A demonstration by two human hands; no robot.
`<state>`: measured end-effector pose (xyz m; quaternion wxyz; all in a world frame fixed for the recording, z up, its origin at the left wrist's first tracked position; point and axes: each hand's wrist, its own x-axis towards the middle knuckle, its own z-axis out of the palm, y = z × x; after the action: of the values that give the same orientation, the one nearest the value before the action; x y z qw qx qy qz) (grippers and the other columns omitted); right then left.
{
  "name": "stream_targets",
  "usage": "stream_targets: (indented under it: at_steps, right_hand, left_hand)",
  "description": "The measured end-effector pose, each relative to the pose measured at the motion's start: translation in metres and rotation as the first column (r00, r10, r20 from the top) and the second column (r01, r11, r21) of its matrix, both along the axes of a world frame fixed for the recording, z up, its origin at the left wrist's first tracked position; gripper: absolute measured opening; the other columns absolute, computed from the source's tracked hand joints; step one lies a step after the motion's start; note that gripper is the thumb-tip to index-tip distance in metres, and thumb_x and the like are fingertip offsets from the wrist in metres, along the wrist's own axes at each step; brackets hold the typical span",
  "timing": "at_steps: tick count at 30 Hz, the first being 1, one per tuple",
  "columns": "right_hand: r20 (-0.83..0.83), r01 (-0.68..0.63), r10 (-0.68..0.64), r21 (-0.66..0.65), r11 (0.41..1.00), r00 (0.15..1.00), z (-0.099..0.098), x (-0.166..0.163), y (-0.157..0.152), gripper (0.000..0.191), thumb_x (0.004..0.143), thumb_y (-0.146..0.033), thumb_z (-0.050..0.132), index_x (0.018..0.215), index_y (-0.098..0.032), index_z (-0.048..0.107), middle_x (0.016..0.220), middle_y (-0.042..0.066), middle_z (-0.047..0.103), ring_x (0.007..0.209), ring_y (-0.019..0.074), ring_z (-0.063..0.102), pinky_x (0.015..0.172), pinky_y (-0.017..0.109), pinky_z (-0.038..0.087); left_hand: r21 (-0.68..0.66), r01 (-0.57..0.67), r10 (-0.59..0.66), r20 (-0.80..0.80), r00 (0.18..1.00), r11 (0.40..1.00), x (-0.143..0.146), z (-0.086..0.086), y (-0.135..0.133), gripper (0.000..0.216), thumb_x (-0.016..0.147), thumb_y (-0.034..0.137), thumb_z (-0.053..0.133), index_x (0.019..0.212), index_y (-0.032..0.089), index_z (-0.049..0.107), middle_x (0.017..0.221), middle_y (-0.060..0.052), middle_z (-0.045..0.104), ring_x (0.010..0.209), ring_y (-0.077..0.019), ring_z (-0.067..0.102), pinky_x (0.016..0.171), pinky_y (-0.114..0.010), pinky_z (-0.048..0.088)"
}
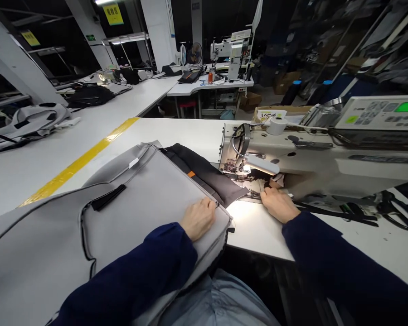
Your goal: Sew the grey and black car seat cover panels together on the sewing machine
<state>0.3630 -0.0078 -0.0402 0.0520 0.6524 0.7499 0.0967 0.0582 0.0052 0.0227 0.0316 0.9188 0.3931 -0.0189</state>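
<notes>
A large grey fabric piece (163, 190) with dark piping along its seams spreads over the table and my lap. My left hand (200, 218) is closed on its right edge, fingers curled at the seam. A black fabric panel (204, 172) with a small orange tab (191, 174) lies beyond that edge and reaches toward the sewing machine (285, 158). By the lit needle area, my right hand (278, 203) is closed, with its fingertips low under the machine's arm. Whatever those fingertips hold is too small to make out.
A lamp (261, 164) hangs over the needle area. Black straps (347, 216) lie at the machine's right, below a control panel (384, 113). Yellow tape (85, 158) crosses the table; grey pieces (37, 120) are heaped at far left. Another sewing machine (234, 54) stands behind.
</notes>
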Motion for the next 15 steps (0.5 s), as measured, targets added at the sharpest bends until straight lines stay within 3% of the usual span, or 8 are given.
stream_targets:
  at_steps: [6,9,11,13,15]
  right_hand:
    - [0.128,-0.039,0.045,-0.045,0.998,0.991,0.017,0.020,-0.022,0.032,0.077,0.005,0.034,0.089,-0.010,0.060,0.122,0.019,0.052,0.100,0.0286,0.055,0.058,0.031,0.046]
    - [0.141,-0.060,0.060,-0.007,0.998,0.988,0.027,0.030,-0.033,0.050,0.072,0.008,0.032,0.113,-0.007,0.056,0.136,0.020,0.045,0.099,0.0258,0.059,0.060,0.030,0.050]
    - [0.107,-0.083,0.081,0.013,0.996,0.991,0.033,0.038,-0.040,0.074,0.067,0.009,0.031,0.137,-0.011,0.039,0.149,0.016,0.032,0.100,0.0241,0.061,0.061,0.029,0.052]
    - [0.076,-0.096,0.094,0.023,0.995,0.993,0.037,0.044,-0.049,0.083,0.064,0.009,0.029,0.144,-0.013,0.032,0.153,0.014,0.027,0.105,0.0253,0.061,0.067,0.030,0.055]
    - [0.074,-0.101,0.097,0.046,0.994,0.993,0.037,0.049,-0.058,0.077,0.064,0.008,0.030,0.138,-0.010,0.040,0.150,0.016,0.033,0.113,0.0288,0.058,0.078,0.036,0.055]
  left_hand:
    - [0.015,-0.022,0.022,0.008,1.000,1.000,0.005,-0.005,0.003,0.020,0.096,0.029,0.037,0.100,0.016,0.052,0.100,-0.009,0.058,0.085,-0.0202,0.060,0.064,-0.028,0.046]
    - [0.009,0.000,0.000,0.038,0.999,1.000,0.003,-0.008,0.006,0.019,0.096,0.025,0.035,0.099,0.016,0.052,0.100,-0.009,0.058,0.083,-0.0201,0.060,0.064,-0.029,0.045]
    - [0.004,0.006,-0.006,0.073,0.997,1.000,0.003,-0.009,0.006,0.019,0.096,0.023,0.034,0.098,0.016,0.052,0.099,-0.008,0.058,0.082,-0.0202,0.060,0.064,-0.030,0.045]
    - [-0.002,0.008,-0.007,0.109,0.994,1.000,0.002,-0.011,0.006,0.019,0.095,0.022,0.034,0.098,0.016,0.052,0.099,-0.007,0.059,0.082,-0.0203,0.061,0.065,-0.031,0.045]
    - [-0.009,0.008,-0.007,0.139,0.990,1.000,0.001,-0.011,0.007,0.019,0.095,0.023,0.035,0.099,0.016,0.052,0.099,-0.006,0.059,0.084,-0.0203,0.061,0.066,-0.030,0.045]
